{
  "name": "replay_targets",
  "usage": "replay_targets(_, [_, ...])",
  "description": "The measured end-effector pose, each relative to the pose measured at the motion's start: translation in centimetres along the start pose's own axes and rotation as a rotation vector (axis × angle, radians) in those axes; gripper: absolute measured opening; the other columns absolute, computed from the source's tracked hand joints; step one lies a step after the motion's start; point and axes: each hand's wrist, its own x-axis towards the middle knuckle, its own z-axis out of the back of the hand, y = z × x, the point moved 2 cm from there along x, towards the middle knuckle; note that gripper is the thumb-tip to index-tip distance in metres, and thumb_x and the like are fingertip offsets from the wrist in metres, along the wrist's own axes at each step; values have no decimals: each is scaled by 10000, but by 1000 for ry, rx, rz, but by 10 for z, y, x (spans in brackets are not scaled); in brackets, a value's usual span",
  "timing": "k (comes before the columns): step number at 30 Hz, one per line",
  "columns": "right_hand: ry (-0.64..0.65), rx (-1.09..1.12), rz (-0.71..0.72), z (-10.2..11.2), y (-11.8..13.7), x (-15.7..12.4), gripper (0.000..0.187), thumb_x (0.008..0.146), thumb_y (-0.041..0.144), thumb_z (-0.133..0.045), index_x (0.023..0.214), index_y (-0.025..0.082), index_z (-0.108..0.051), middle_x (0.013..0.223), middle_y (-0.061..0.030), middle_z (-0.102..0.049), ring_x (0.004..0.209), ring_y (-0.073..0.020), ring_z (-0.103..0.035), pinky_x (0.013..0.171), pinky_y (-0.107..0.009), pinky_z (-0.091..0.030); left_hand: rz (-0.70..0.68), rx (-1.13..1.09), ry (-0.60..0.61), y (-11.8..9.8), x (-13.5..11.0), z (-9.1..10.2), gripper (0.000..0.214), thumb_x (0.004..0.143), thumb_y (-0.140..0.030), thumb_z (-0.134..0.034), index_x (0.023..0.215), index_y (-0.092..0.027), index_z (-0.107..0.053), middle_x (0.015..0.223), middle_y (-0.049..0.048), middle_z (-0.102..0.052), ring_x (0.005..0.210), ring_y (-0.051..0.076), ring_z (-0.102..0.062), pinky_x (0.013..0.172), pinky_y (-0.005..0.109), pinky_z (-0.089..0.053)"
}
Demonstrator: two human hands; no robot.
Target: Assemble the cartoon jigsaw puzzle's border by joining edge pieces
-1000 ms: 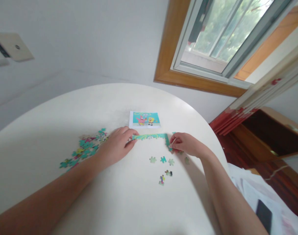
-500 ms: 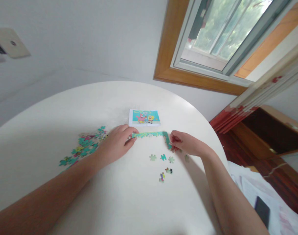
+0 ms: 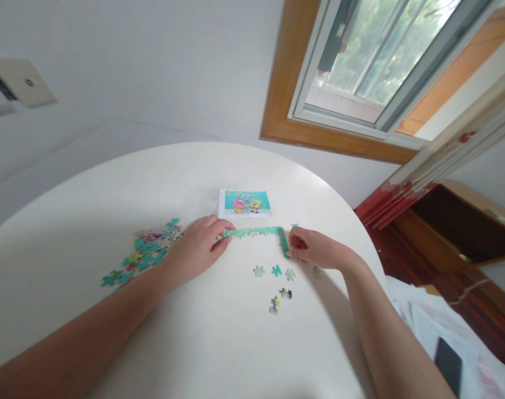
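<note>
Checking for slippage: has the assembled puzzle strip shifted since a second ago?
No. The puzzle strip lies just below the reference picture, as before, held by the left hand and right hand.

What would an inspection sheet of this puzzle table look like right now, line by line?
Surface: round white table, smooth.
Job's things: joined teal puzzle strip with a corner turning down at its right end; reference picture beyond it.
Clutter: pile of loose pieces at left; a few scattered pieces near the strip.
Hands: left hand presses the strip's left end; right hand pinches at the corner end.
Cables: nothing seen.
Surroundings: wood-framed window, white wall, dark phone on white cloth at lower right.
</note>
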Motion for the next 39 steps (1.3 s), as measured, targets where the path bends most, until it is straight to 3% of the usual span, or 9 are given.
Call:
replay_targets(12, [-16, -24, 10, -2, 5, 4, 84, 757, 140, -530, 771, 209, -484, 672, 19, -574, 595, -110, -488, 563, -231, -362, 3, -4, -5, -1, 0, 0, 224, 888, -291, -452, 1038, -191, -586, 978, 73, -600, 922, 237, -567, 848, 382, -452])
replay_targets(18, [-27, -82, -23, 0, 4, 1, 152, 708, 245, -647, 820, 200, -554, 751, -4, -611, 643, -123, -519, 562, -232, -364, -10, 16, -10, -1, 0, 0, 242, 899, -296, -442, 1057, -176, -581, 976, 79, -593, 935, 246, -559, 855, 394, -449])
replay_targets(25, [2, -117, -89, -1, 5, 0, 141, 735, 243, -618, 857, 177, -644, 782, -28, -649, 661, -131, -548, 567, -230, -376, 6, -1, -11, -2, 0, 1, 237, 892, -302, -446, 1046, -191, -588, 984, 73, -596, 928, 241, -563, 858, 395, -449])
replay_targets(39, [-7, -143, -94, -2, 9, 0, 145, 766, 310, -600, 781, 177, -655, 707, -22, -650, 634, -134, -548, 545, -231, -355, -3, 14, -14, 0, 0, 0, 229, 891, -293, -451, 1050, -189, -579, 982, 72, -601, 928, 237, -566, 862, 391, -450])
